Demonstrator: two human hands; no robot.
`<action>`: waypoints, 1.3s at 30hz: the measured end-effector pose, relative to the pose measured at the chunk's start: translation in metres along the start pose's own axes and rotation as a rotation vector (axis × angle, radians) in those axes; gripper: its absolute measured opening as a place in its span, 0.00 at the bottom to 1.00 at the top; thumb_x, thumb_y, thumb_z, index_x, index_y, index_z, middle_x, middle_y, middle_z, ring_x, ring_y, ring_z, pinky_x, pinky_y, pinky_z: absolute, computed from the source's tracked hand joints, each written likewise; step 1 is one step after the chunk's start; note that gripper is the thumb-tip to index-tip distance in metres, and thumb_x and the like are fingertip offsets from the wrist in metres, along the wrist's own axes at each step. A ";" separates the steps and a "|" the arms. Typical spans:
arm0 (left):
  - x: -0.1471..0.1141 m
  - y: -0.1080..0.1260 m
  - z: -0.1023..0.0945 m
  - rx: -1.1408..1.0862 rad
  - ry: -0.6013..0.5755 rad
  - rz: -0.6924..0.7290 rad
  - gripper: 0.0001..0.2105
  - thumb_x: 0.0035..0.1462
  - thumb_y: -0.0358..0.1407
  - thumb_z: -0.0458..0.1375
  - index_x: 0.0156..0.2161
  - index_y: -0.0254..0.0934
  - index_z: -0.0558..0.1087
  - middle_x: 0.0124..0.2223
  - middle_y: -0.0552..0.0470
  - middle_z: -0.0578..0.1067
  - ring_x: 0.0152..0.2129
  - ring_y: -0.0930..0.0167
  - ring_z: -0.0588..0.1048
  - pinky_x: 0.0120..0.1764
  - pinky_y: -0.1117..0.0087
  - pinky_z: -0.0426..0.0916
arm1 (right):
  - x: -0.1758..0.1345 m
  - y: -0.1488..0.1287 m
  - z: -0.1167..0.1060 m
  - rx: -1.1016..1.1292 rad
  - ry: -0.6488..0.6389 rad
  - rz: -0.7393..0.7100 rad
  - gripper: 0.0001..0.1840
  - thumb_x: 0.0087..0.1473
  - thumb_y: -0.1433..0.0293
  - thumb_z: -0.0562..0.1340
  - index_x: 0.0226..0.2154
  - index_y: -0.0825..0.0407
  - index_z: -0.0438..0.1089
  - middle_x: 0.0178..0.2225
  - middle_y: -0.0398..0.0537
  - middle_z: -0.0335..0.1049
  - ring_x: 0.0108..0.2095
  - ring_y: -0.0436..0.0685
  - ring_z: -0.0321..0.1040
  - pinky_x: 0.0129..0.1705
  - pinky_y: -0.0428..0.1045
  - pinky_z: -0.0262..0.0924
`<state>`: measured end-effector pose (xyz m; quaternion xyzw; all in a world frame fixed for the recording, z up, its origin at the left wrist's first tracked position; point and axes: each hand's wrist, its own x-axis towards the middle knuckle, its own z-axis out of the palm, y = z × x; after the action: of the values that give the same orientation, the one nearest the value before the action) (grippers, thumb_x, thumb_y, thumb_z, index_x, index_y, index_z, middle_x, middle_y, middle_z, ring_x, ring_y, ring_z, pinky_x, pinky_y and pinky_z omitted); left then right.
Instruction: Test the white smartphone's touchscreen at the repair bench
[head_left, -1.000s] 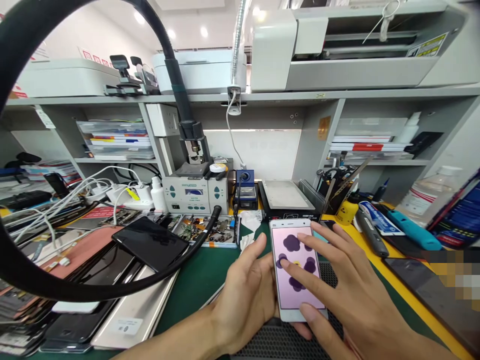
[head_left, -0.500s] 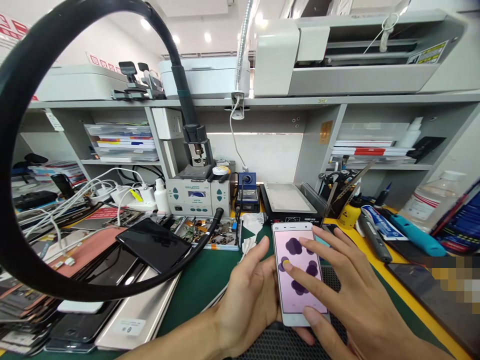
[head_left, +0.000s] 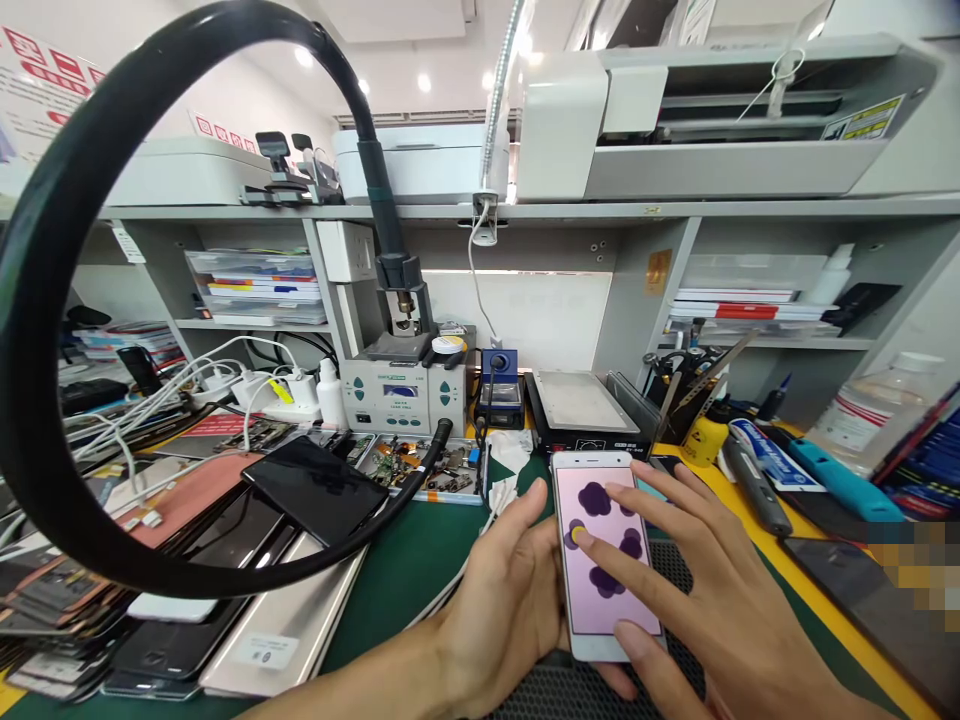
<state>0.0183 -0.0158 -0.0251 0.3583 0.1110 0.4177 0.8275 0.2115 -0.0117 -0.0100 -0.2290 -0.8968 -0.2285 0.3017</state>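
yellow dot point(head_left: 577, 536) shifted from screen point(head_left: 609, 531) centre to left blob point(head_left: 568, 539)

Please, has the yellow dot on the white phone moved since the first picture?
Yes. Judged against the edges of the white phone, the yellow dot has moved left, from near mid-screen onto the left purple shape.

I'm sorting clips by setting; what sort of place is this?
Probably a phone-repair workplace: besides the held white phone, there is a pile of phones and panels at the left, a tray of small electronic parts and a grey bench unit.
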 end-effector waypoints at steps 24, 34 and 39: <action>-0.001 0.001 0.000 0.015 -0.033 0.001 0.32 0.68 0.53 0.37 0.63 0.37 0.67 0.56 0.36 0.73 0.36 0.63 0.77 0.31 0.66 0.68 | 0.002 0.002 -0.002 -0.073 -0.013 -0.016 0.22 0.53 0.70 0.61 0.51 0.51 0.72 0.55 0.60 0.65 0.63 0.72 0.55 0.60 0.70 0.53; -0.001 0.001 -0.002 0.019 -0.016 0.002 0.32 0.68 0.54 0.38 0.65 0.36 0.65 0.56 0.36 0.73 0.37 0.61 0.77 0.31 0.67 0.66 | 0.003 0.001 -0.001 -0.073 0.018 -0.022 0.21 0.52 0.70 0.61 0.50 0.50 0.73 0.56 0.59 0.66 0.64 0.71 0.55 0.61 0.69 0.52; 0.000 0.001 -0.002 0.015 -0.049 0.004 0.32 0.68 0.54 0.36 0.63 0.36 0.67 0.57 0.37 0.73 0.36 0.63 0.76 0.31 0.66 0.68 | 0.000 0.002 0.000 -0.055 0.007 -0.019 0.20 0.53 0.71 0.61 0.50 0.52 0.72 0.56 0.61 0.64 0.64 0.73 0.54 0.60 0.71 0.51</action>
<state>0.0168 -0.0142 -0.0252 0.3751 0.0931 0.4096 0.8264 0.2124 -0.0104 -0.0094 -0.2282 -0.8912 -0.2569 0.2962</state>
